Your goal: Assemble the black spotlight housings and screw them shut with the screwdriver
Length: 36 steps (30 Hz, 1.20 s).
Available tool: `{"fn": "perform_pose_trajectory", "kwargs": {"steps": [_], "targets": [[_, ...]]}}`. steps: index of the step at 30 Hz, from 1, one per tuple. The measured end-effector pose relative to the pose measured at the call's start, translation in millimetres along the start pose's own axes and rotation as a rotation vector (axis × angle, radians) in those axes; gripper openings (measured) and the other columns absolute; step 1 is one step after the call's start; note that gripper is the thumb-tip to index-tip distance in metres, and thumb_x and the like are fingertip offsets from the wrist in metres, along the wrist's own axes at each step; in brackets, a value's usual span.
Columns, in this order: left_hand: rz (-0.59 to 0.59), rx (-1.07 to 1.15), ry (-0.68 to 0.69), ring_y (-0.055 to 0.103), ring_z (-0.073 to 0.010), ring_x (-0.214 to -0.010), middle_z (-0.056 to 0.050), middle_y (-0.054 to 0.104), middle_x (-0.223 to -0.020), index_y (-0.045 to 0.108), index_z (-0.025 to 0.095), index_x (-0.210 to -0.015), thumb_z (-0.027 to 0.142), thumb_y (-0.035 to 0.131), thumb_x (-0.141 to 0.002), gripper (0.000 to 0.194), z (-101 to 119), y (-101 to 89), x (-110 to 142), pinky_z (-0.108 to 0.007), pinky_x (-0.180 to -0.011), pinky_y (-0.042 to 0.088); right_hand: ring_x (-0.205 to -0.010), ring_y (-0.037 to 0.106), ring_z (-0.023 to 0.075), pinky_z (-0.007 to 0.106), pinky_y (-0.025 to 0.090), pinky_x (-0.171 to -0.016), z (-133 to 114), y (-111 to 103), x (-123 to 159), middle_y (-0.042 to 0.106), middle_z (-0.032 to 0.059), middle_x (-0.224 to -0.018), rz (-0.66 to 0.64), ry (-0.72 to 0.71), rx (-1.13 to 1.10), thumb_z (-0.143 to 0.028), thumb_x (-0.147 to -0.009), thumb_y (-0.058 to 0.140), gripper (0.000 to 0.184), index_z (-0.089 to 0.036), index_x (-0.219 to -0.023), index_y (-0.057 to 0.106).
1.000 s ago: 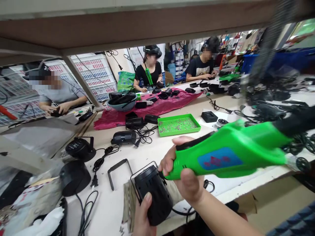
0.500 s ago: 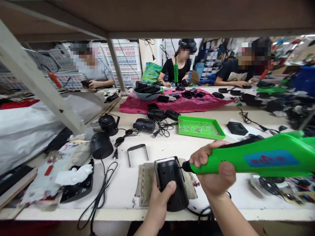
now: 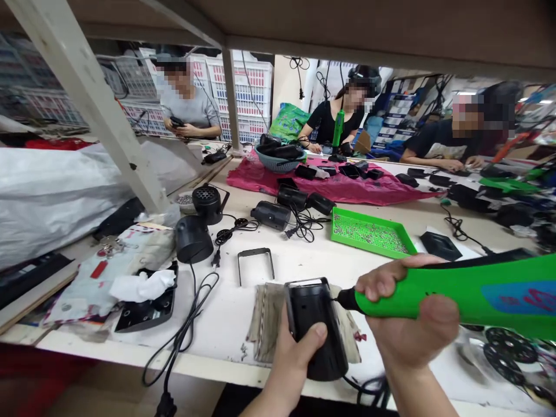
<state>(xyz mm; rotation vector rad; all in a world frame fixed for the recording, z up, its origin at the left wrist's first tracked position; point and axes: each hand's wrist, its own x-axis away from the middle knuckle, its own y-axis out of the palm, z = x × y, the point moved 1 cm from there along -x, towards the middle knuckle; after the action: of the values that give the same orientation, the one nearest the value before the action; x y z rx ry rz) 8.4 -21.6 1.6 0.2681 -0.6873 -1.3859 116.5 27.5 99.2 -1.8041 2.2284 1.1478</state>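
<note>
My left hand point(image 3: 299, 353) is closed round a black cylindrical lamp housing point(image 3: 315, 324), its thumb pressed on top. A thin U-shaped bracket point(image 3: 289, 301) runs around the housing's upper end. The housing lies on a folded grey cloth point(image 3: 266, 324) near the table's front edge, and a black cord leaves its lower end. In my right hand point(image 3: 412, 313) is a green electric screwdriver point(image 3: 460, 289), held level. Its bit points left and meets the right side of the bracket and housing; the exact tip contact is too small to make out.
A loose bracket point(image 3: 255, 255) stands behind the cloth. Farther back lies a green tray point(image 3: 369, 249) of small screws. Black housings point(image 3: 193, 238) with cords are at left. A slanted shelf post point(image 3: 108, 127) rises at left, and several co-workers sit across the table.
The whole view has shifted, so things appear farther right. Both hands keep their holds, with the screwdriver bit still at the housing's right side.
</note>
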Motion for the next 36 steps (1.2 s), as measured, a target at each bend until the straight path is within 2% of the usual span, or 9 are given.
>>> {"fn": "perform_pose_trajectory", "kwargs": {"steps": [5,12,18,22,26,29,32,34,36], "targets": [[-0.062,-0.044,-0.011,0.064,-0.0255,-0.095,-0.008,0.071,-0.101,0.054,0.019,-0.121,0.04,0.077,-0.066,0.063,2.4,2.4,-0.3,-0.036,-0.088,0.047,-0.042,0.045,0.0116,0.026,0.044,-0.043,-7.1,-11.7,1.8,0.055,-0.0063,-0.052,-0.036,-0.05,0.046,-0.043,-0.067,0.071,0.03,-0.023,-0.085,0.058],[-0.015,-0.069,-0.002,0.063,-0.0249,-0.099,-0.007,0.071,-0.103,0.056,0.019,-0.12,0.039,0.074,-0.068,0.058,6.0,3.7,-3.3,-0.035,-0.09,0.046,-0.042,0.047,0.0103,0.025,0.045,-0.044,6.9,-9.8,-1.6,0.055,-0.0072,-0.054,-0.085,-0.062,-0.008,-0.043,-0.067,0.071,0.032,-0.022,-0.088,0.058],[-0.04,0.069,-0.165,0.065,-0.0286,-0.101,-0.008,0.073,-0.102,0.058,0.019,-0.122,0.034,0.078,-0.062,0.065,4.4,-2.2,-4.3,-0.04,-0.091,0.048,-0.045,0.048,0.0133,0.03,0.046,-0.047,-20.6,-14.1,5.0,0.055,-0.0053,-0.058,-0.023,-0.148,0.036,-0.047,-0.073,0.069,0.038,-0.023,-0.102,0.06],[0.035,0.193,-0.248,0.066,-0.0312,-0.1,-0.01,0.075,-0.097,0.07,0.017,-0.103,0.042,0.076,-0.066,0.045,2.8,-8.9,-8.6,-0.043,-0.09,0.05,-0.046,0.047,0.0138,0.03,0.046,-0.048,-38.2,-15.8,6.8,0.056,-0.0055,-0.058,0.021,-0.226,0.085,-0.049,-0.073,0.07,0.042,-0.024,-0.104,0.06],[-0.025,0.287,-0.281,0.069,-0.0338,-0.093,-0.012,0.076,-0.091,0.075,0.015,-0.092,0.045,0.074,-0.068,0.039,0.6,-16.0,-11.5,-0.049,-0.087,0.052,-0.051,0.05,0.0141,0.03,0.046,-0.052,-32.7,-30.5,-3.3,0.057,-0.0046,-0.061,0.045,-0.191,0.185,-0.043,-0.074,0.072,0.04,-0.022,-0.105,0.058],[-0.006,0.259,-0.265,0.068,-0.0335,-0.094,-0.011,0.076,-0.086,0.075,0.015,-0.083,0.044,0.078,-0.063,0.036,-2.6,-20.6,-9.8,-0.047,-0.09,0.051,-0.06,0.055,0.016,0.033,0.047,-0.062,-19.3,-48.0,-12.9,0.058,-0.0028,-0.068,0.067,-0.094,0.369,-0.035,-0.078,0.07,0.035,-0.022,-0.109,0.058],[0.004,0.186,-0.197,0.065,-0.0331,-0.102,-0.009,0.076,-0.094,0.072,0.019,-0.098,0.041,0.081,-0.061,0.044,-3.6,-17.3,-4.4,-0.046,-0.094,0.048,-0.081,0.059,0.0201,0.036,0.047,-0.073,-11.1,-60.5,-18.2,0.063,0.0028,-0.089,0.068,-0.049,0.532,-0.036,-0.077,0.07,0.043,-0.023,-0.116,0.056],[-0.001,0.081,-0.108,0.064,-0.0322,-0.105,-0.009,0.073,-0.104,0.064,0.022,-0.113,0.038,0.082,-0.061,0.057,-2.6,-10.3,0.1,-0.046,-0.096,0.046,-0.095,0.058,0.0223,0.04,0.045,-0.083,-11.9,-62.9,-15.7,0.061,0.005,-0.105,0.127,-0.219,0.526,-0.036,-0.079,0.067,0.042,-0.024,-0.119,0.057],[-0.025,-0.044,-0.013,0.062,-0.0321,-0.108,-0.01,0.071,-0.111,0.057,0.021,-0.123,0.039,0.081,-0.062,0.068,-0.8,-1.5,3.7,-0.046,-0.099,0.043,-0.096,0.058,0.0222,0.042,0.044,-0.087,-15.1,-62.4,-7.5,0.06,0.0042,-0.106,0.238,-0.489,0.496,-0.028,-0.083,0.061,0.029,-0.025,-0.112,0.062]]}}
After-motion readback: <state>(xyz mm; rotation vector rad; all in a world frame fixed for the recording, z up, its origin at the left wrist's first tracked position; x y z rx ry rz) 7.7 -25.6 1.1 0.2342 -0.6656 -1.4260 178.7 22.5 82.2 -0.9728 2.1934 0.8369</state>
